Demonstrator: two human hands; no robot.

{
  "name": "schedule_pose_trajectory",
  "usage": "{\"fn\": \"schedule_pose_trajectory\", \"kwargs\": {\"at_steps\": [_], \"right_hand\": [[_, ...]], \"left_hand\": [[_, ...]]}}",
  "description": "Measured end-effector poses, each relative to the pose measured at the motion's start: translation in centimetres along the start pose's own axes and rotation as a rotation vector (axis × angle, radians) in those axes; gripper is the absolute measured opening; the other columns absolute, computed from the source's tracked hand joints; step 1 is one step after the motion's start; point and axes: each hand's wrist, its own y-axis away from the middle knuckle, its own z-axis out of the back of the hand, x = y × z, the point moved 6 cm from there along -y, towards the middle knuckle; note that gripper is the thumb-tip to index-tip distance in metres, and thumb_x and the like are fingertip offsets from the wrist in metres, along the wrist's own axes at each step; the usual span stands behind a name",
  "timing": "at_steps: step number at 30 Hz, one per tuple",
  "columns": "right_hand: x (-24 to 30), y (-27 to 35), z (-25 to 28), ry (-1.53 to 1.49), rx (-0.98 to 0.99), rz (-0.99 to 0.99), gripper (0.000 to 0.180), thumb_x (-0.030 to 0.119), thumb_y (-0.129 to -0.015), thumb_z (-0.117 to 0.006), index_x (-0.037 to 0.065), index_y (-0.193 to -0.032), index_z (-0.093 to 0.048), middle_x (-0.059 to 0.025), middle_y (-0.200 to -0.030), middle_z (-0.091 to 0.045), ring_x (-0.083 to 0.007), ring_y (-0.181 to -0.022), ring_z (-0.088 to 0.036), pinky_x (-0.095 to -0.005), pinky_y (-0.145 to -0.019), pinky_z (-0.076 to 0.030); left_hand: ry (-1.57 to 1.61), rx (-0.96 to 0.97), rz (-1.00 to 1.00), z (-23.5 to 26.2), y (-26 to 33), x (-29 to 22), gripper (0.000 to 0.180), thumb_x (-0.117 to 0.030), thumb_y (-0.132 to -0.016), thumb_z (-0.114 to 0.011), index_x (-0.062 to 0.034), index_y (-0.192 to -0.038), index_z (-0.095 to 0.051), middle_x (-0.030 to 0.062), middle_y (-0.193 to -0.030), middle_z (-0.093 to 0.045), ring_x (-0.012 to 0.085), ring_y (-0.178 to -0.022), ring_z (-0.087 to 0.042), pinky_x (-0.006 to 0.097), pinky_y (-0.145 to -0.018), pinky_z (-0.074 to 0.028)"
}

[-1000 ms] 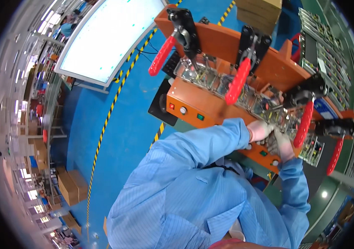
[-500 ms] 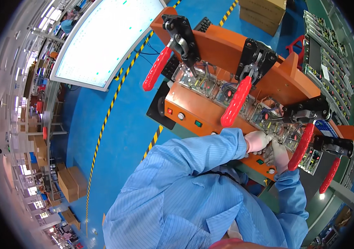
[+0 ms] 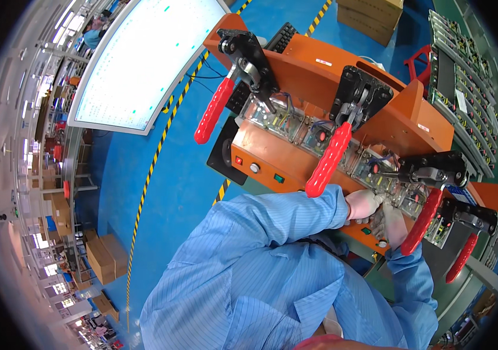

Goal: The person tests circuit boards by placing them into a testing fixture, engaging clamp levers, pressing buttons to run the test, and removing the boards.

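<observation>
Head view: the person's left hand (image 3: 363, 204) and right hand (image 3: 392, 224) meet, fingers curled, at the front of the orange fixture (image 3: 295, 160); whether they grip anything cannot be told. A white label (image 3: 323, 62) marks its rear; wires (image 3: 321, 123) show inside its clear compartments (image 3: 253, 112).

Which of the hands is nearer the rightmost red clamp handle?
Right. The right hand is left of the rightmost red clamp handle; the left hand is farther left, beyond the right.
</observation>
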Motion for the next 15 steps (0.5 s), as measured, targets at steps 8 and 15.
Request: {"fn": "schedule_pose_trajectory", "kwargs": {"at_steps": [8, 15], "right_hand": [[2.5, 2.1, -0.6, -0.095, 0.056, 0.004, 0.059, 0.048, -0.097, -0.033, -0.003, -0.079, -0.058, -0.0133, -0.062, -0.058, -0.0209, -0.042, -0.048, -0.0294, -0.039, -0.037], [-0.8, -0.7, 0.7, -0.018, -0.008, 0.065, 0.059, 0.048, -0.098, -0.034, -0.002, -0.077, -0.058, -0.0127, -0.059, -0.057, -0.0202, -0.041, -0.048, -0.0294, -0.038, -0.037]], "left_hand": [[-0.012, -0.010, 0.020, 0.2, 0.5, -0.1, 0.045, -0.042, -0.098, -0.030, -0.0073, -0.094, -0.058, 0.0081, -0.063, -0.057, 0.0209, -0.045, -0.050, 0.037, -0.041, -0.038], [-0.016, 0.073, 0.047, 0.1, 1.2, -0.6, 0.043, -0.044, -0.100, -0.026, -0.0115, -0.096, -0.055, 0.0032, -0.066, -0.055, 0.0168, -0.049, -0.049, 0.032, -0.042, -0.039]]}}
